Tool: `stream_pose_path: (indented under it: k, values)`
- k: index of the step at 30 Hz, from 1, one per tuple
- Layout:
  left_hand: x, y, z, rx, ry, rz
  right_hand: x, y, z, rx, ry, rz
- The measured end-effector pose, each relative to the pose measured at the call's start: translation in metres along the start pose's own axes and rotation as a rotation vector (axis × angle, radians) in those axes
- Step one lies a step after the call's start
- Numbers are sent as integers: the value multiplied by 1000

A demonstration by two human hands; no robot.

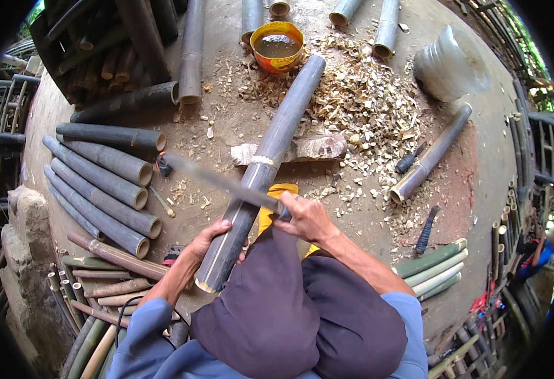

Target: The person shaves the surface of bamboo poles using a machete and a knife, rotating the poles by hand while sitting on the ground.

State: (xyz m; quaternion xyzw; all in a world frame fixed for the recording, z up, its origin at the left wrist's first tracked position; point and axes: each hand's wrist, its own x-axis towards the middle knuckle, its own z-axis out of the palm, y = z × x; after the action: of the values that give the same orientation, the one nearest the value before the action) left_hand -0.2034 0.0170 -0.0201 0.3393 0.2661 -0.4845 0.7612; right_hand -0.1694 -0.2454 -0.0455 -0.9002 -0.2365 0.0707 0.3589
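A long grey-green bamboo pole slants from my lap toward the far side, propped on a rough wooden block. Partway along it is a pale ring where the skin is scraped, and a pale streak runs down its near part. My left hand is closed around the near end. In my right hand is the handle of a long-bladed knife; its blade lies across the pole, pointing far left and blurred toward the tip. Yellow cloth or footwear shows beneath the right hand.
Wood chips are heaped beyond the block, near a yellow-red bowl of dark liquid and a translucent plastic container. Cut bamboo tubes lie at left. A shorter tube and dark-handled tools lie at right.
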Motion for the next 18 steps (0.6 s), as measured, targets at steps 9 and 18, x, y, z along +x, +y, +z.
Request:
stream_pose_path:
  k: [9,18]
  values:
    - [-3,-1,-4,-13,-14,-39,7,5,9,-37,87,-47]
    - [-4,2,-3,-8,-82,16,16,19,3,-96,132,-50]
